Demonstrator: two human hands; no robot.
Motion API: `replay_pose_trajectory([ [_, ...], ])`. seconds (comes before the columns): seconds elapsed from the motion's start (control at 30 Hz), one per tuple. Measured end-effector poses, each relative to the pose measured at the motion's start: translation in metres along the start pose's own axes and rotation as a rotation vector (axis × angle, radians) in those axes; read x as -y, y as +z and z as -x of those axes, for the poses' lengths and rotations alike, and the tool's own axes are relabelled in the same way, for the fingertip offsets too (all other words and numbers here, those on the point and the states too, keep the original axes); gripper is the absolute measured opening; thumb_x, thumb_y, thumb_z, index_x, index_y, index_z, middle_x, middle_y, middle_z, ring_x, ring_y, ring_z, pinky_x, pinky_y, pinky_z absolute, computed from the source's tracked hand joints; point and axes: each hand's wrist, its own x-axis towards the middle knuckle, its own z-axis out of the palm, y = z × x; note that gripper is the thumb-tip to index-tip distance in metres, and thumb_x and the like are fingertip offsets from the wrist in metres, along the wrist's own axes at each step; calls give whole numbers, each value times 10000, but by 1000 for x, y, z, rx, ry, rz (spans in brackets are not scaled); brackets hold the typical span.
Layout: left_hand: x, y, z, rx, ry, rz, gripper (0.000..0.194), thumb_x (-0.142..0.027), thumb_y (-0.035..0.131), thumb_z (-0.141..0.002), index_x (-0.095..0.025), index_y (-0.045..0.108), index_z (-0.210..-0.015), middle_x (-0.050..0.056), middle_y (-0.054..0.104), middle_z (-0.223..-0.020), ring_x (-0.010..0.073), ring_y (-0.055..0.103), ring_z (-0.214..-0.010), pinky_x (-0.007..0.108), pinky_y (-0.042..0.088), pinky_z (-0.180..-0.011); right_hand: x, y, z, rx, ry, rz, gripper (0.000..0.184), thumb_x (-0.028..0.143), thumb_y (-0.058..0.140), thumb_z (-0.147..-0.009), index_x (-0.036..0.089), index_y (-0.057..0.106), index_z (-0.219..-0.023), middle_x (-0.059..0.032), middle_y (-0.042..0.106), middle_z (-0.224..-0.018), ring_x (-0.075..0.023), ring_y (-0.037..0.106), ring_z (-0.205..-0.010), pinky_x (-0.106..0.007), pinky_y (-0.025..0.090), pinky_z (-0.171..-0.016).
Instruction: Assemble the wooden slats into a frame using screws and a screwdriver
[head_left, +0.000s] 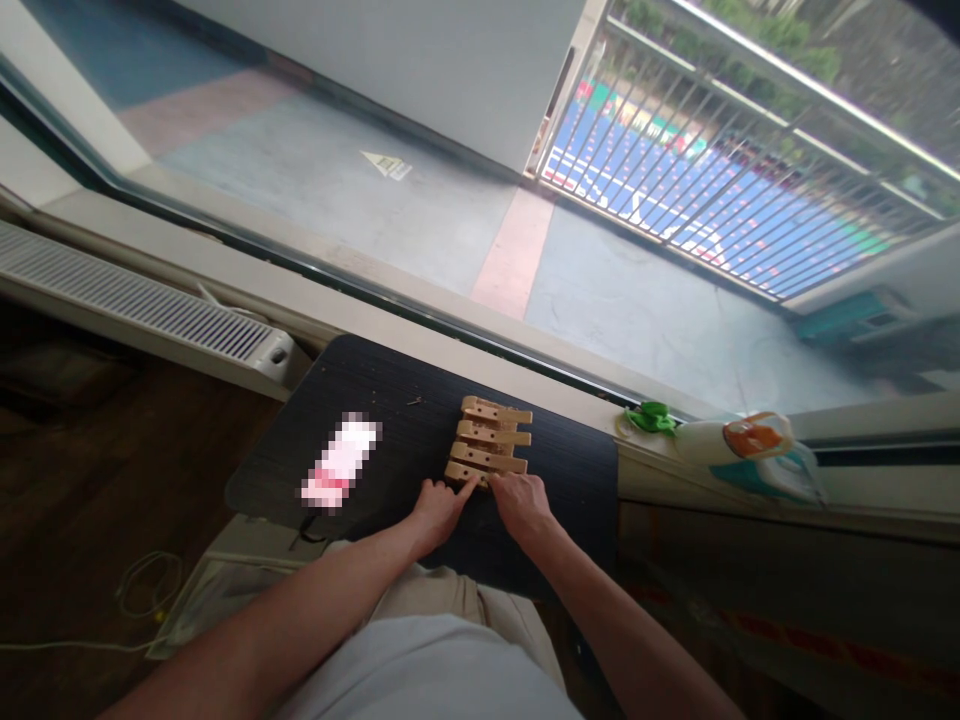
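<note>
On a small dark table [397, 440] lies a light-brown wooden object [491, 433] made of several parallel bars with dark round holes, joined at their left ends. The bars stick out freely to the right. My left hand [439, 515] grips the near left corner, one finger stretched along the nearest bar. Closed over the right part of that same bar is my right hand [525, 505], its fingertips partly hidden. Left of the wooden object, a pixelated white and pink rectangular item [341, 462] lies on the table.
A window sill [405, 330] runs along the table's far edge, with a white radiator [150, 305] to the left. On the right stand a white bottle with an orange top [754, 435] and a green crumpled thing [651, 417]. A pale cable [154, 585] lies at lower left.
</note>
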Motion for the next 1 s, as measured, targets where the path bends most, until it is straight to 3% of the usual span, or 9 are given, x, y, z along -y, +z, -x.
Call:
replay_pose_trajectory([
  [0.27, 0, -2, 0, 14, -3, 4, 727, -115, 459, -777, -220, 131, -1418, 173, 648, -989, 294, 575, -914, 410, 353, -753, -2, 10, -11, -15, 37, -45, 286, 128, 369, -870, 161, 652, -885, -105, 690, -875, -204, 643, -851, -268, 467, -685],
  [0.53, -1, -5, 1, 32, -1, 7, 732, -127, 469, -779, -219, 126, -1419, 180, 644, -999, 300, 570, -932, 409, 352, -759, -5, 14, -11, 4, 128, -87, 236, 264, 428, -871, 159, 639, -876, -112, 686, -894, -196, 640, -857, -265, 459, -707],
  [0.63, 0, -5, 1, 24, -5, 19, 729, -147, 468, -786, -226, 115, -1420, 182, 640, -1002, 301, 568, -935, 408, 349, -761, -6, 11, -7, -1, 103, -44, 215, 272, 452, -858, 156, 623, -915, -116, 686, -877, -211, 644, -842, -284, 464, -695],
  [0.83, 0, -6, 2, 21, -4, 28, 708, -150, 448, -803, -223, 110, -1421, 183, 639, -994, 303, 568, -936, 416, 343, -765, -6, 0, -2, 1, -54, 17, 279, 111, 372, -856, 184, 636, -910, -96, 683, -893, -203, 642, -846, -284, 469, -678],
  [1.0, -1, -6, 1, 27, 0, 16, 717, -141, 452, -796, -216, 109, -1421, 187, 640, -991, 303, 568, -936, 414, 344, -762, -4, 1, -8, -18, -47, -8, 277, 100, 377, -851, 168, 644, -878, -95, 682, -887, -196, 639, -847, -266, 467, -678],
])
